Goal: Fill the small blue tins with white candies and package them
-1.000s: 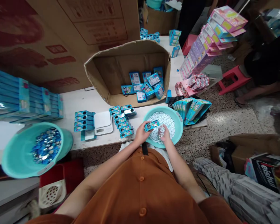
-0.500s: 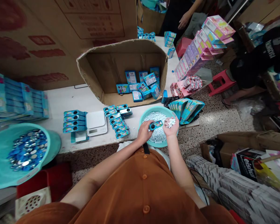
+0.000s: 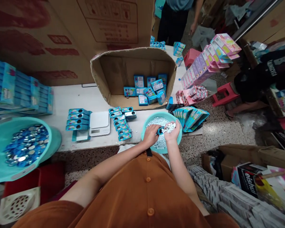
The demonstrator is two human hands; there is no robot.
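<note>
Over a turquoise basin (image 3: 145,122) of small pale candies (image 3: 160,144), my left hand (image 3: 150,136) is closed around a small blue box (image 3: 160,130) with a round hole. My right hand (image 3: 172,133) is cupped, palm up, with a heap of white candies (image 3: 169,127) in it. Its edge meets the box, and the candies lie against the box's right end, partly hiding it. Left of the basin stand several blue boxes (image 3: 123,127) with round holes, in a row. A white scale (image 3: 99,122) lies beyond them, beside another stack of blue boxes (image 3: 78,119).
A cardboard carton (image 3: 130,68) lies open at the back with several blue boxes inside. Flat blue cartons (image 3: 190,117) fan out right of the basin. At far left a large turquoise tub (image 3: 53,136) holds shiny blue pieces. Another person (image 3: 173,22) stands behind the table.
My right hand has tipped toward the box, bringing the candies up against its end. The box now sits lower and more covered by my hands. The camera view has shifted slightly.
</note>
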